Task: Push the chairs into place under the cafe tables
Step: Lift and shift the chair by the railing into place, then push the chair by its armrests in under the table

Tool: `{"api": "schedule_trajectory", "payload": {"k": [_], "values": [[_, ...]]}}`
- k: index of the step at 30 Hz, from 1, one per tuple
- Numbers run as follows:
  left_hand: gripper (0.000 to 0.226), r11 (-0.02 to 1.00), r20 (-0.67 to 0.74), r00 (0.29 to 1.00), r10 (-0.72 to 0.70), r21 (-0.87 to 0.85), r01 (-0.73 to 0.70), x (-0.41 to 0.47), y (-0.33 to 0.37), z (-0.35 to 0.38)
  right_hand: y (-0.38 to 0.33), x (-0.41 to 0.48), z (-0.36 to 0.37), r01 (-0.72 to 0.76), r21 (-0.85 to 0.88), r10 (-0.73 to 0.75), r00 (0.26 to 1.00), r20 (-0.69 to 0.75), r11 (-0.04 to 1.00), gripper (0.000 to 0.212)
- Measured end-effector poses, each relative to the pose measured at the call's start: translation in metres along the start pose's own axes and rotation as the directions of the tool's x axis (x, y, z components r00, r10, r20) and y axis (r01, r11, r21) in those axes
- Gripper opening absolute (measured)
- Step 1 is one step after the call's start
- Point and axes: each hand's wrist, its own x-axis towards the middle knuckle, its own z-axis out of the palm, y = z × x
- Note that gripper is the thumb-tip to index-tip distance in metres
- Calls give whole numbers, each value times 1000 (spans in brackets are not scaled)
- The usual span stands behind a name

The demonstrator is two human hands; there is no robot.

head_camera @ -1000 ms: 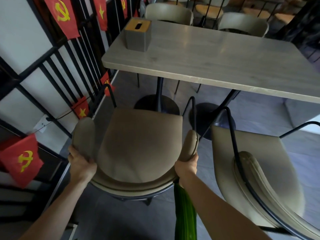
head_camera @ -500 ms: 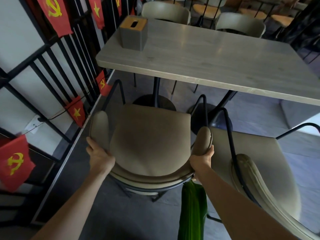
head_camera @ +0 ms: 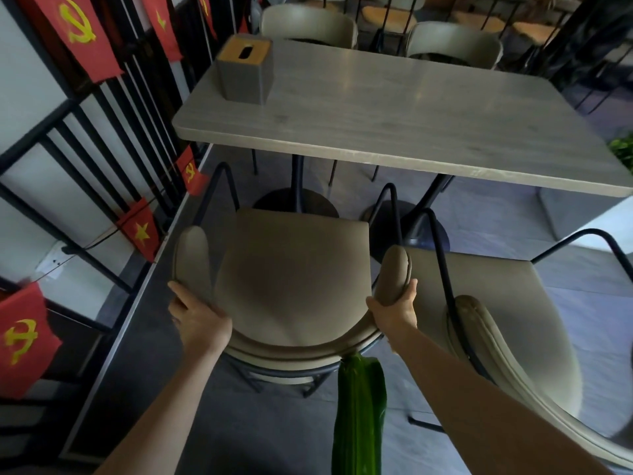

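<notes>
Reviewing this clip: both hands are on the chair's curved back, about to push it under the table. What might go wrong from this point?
The held chair sits very close to the second chair; its right armrest could catch that chair's black frame, and the right hand is in that narrow gap, so fingers might get pinched. The table's pedestal base lies straight ahead of the seat and may stop the chair's legs early. On the other side, the left hand is near the railing, leaving little room to correct.

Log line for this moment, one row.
step: push chair | left hand: grips backrest | right hand: grips backrest | seat: short of table edge | second chair: beside, not in
</notes>
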Motion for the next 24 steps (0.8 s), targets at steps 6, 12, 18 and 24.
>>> {"api": "schedule_trajectory", "payload": {"k": [6, 12, 18, 24], "values": [[105, 971, -27, 1000, 9, 237, -3, -28, 11, 13, 2, -3, -27, 94, -71, -98, 994, -52, 993, 81], [92, 954, 108, 982, 156, 240, -178, -81, 86, 40, -2, 2, -81, 135, -83, -139, 989, -44, 987, 70], [76, 913, 355, 879, 317, 135, -384, -193, 146, 126, 22, 22, -166, 184, -186, -180, 983, 36, 965, 71], [81, 974, 496, 854, 153, 71, -216, -305, 173, 231, 86, 60, -300, 174, -332, -170, 985, 42, 927, 78]]}}
